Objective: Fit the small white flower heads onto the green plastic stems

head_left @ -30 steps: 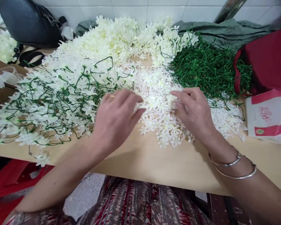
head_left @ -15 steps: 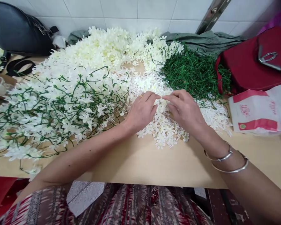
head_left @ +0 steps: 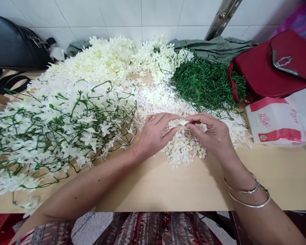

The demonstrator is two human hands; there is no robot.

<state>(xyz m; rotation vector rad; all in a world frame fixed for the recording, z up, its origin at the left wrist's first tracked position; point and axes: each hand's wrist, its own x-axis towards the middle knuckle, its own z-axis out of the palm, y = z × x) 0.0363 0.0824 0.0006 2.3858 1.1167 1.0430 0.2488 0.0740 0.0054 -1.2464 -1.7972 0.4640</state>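
Between my two hands is a small white artificial flower (head_left: 180,123), pinched at its edges by the fingertips of both. My left hand (head_left: 156,132) has thumb and fingers closed on its left side. From the right, my right hand (head_left: 211,132) grips it with thumb and forefinger. Loose white flower heads (head_left: 182,151) lie on the table just under my hands. To the left spreads a heap of white flowers on green stems (head_left: 76,126). A pile of bare green stems (head_left: 204,81) sits beyond my right hand.
Cream-white blossoms (head_left: 104,58) are heaped along the tiled wall. White stamens (head_left: 238,127) lie right of my hands. A red bag (head_left: 260,75) and a white-and-red paper bag (head_left: 275,122) stand at the right, a black bag (head_left: 15,44) at the far left. The wooden table (head_left: 153,187) ends near my body.
My hands have drawn slightly nearer to me, and a white flower now shows between their fingertips. The view has shifted a little, so the piles sit lower and farther left.
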